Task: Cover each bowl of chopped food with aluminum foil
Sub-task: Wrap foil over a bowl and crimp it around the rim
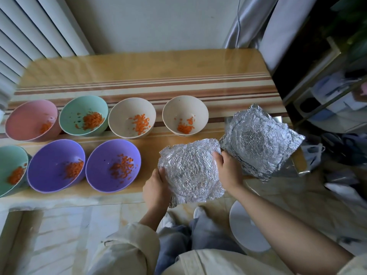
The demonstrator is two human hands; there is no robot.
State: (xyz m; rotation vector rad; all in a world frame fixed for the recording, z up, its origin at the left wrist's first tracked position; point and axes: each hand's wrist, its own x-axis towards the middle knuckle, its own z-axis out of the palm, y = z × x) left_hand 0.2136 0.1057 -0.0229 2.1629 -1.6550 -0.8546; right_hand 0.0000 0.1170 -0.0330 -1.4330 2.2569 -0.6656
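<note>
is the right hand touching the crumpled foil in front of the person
Touching. The head view shows the right hand gripping the right edge of the crumpled foil, its fingers curled onto the sheet with no gap.

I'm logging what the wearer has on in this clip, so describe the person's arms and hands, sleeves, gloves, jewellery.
The left hand and right hand are bare: no gloves, rings or watch show. The left sleeve is cream fabric, pushed up the forearm, with a small dark tab. The right forearm is uncovered; a cream right sleeve shows only at the frame's corner.
</note>
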